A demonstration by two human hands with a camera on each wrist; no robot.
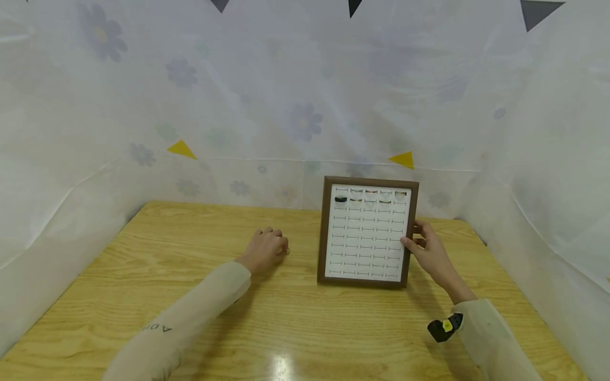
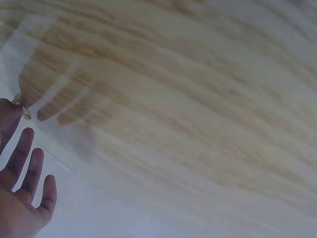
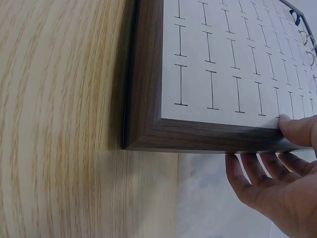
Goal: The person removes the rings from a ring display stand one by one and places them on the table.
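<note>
Ring tray stands tilted at table far right, a few rings in top row. Head view: right hand grips tray's right edge, thumb on front; left hand curled on table, well apart. Left wrist view: thumb and forefinger pinch small gold ring, other fingers spread. Right wrist view: thumb on white panel, 4 fingers behind frame.
</note>
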